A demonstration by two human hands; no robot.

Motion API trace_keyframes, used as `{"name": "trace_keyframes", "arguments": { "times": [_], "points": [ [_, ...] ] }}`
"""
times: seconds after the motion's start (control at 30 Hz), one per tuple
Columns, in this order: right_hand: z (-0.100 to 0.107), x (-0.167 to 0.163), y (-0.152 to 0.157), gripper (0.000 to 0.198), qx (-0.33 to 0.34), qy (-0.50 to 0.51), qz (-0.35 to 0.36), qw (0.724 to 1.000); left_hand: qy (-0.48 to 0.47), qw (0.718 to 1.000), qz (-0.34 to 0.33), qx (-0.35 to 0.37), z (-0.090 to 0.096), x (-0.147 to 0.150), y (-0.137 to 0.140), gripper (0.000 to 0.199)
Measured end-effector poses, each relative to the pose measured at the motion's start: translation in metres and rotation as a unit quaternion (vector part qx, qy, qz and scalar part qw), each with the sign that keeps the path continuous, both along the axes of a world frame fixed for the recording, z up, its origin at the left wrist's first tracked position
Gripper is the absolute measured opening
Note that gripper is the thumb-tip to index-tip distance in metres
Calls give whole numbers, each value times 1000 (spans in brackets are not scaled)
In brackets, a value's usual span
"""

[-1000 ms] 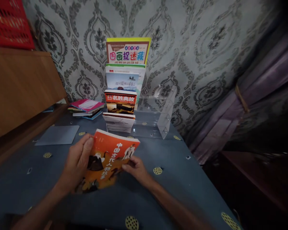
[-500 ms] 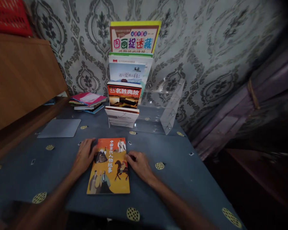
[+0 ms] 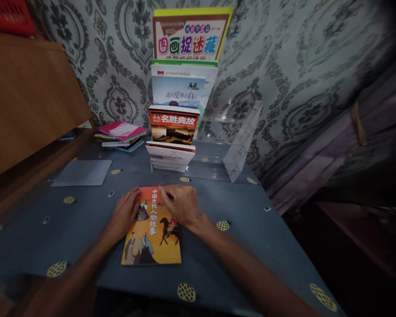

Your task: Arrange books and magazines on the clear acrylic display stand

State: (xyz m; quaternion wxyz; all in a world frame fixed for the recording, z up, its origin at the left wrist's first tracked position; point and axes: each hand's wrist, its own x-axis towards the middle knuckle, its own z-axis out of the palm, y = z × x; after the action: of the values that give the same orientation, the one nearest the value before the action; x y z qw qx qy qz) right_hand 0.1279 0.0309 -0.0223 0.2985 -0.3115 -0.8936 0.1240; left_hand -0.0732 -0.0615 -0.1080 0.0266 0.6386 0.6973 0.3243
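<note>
An orange and yellow paperback book [image 3: 152, 242] with Chinese characters and painted figures on its cover lies flat on the table in front of me. My left hand [image 3: 124, 213] rests along its upper left edge, fingers stretched out and touching the cover. Over the book's upper right corner is my right hand [image 3: 181, 204], its fingers curled in and its knuckles up. It covers that part of the cover, and I see nothing held in it.
Beyond the book, a clear acrylic book rack [image 3: 239, 152] holds several upright books [image 3: 174, 125] in its left part. A stack of booklets [image 3: 122, 134] and a grey flat sheet [image 3: 82, 172] lie to the left. A wooden cabinet [image 3: 33, 97] borders the table [image 3: 237, 259]; a curtain [image 3: 317, 169] hangs at right.
My right hand has moved from the book's right edge up and left over its upper right corner. My left hand stays at the left edge. The view has shifted slightly.
</note>
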Motion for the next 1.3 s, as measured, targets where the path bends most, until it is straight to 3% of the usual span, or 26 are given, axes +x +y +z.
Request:
{"name": "trace_keyframes", "arguments": {
  "times": [0.17,0.3,0.43,0.6,0.8,1.03,1.3],
  "points": [
    [-7,-37,-17,36,-51,-57,156,985,-47,999,-7,19,-2,-1,-4,46],
    [-25,-64,-22,67,-84,-125,212,966,-116,992,33,-27,-2,-5,-7,67],
    [-40,-67,-13,76,-91,-130,202,966,-133,990,42,-29,-4,-6,-5,64],
    [-50,-47,6,74,-64,-135,112,982,-88,996,29,-5,-4,-3,-1,51],
    [-56,-19,12,73,-43,-142,40,988,-38,998,32,-46,3,-2,0,47],
    [-58,5,-14,73,-89,-142,26,985,19,999,20,-25,-1,-3,0,46],
    [-47,36,-66,81,-101,-173,107,974,46,998,21,-27,1,0,-1,46]
  ]
}}
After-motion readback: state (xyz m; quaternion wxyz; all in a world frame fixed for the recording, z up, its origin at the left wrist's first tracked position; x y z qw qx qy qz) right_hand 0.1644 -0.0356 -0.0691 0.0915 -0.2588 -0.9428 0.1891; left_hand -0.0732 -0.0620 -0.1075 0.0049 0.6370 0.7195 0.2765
